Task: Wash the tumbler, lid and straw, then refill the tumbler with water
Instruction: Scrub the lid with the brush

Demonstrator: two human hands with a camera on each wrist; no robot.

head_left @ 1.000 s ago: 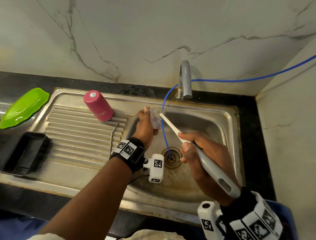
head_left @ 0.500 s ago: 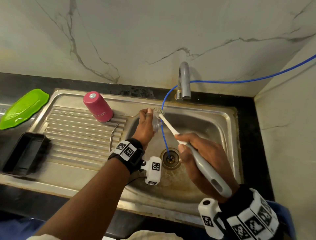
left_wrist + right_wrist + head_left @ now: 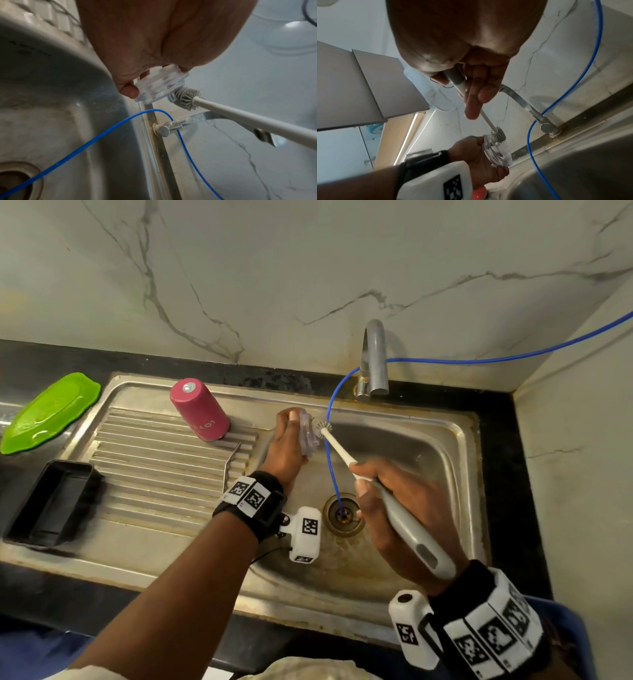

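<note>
Head view shows your left hand (image 3: 287,440) pinching the clear lid (image 3: 307,436) by its rim, above the sink (image 3: 445,440) near its back left corner. Your right hand (image 3: 394,508) is wrapped around the brush (image 3: 376,487). A moment ago the bristles sat a bit higher on the lid; now they press its lower edge, so the scrubbing looks partly done. The pink tumbler (image 3: 200,412) stands upside down on the drainboard, just left. The blue hose (image 3: 330,460) hangs close by the brush. There is open room lower in the sink.
</note>
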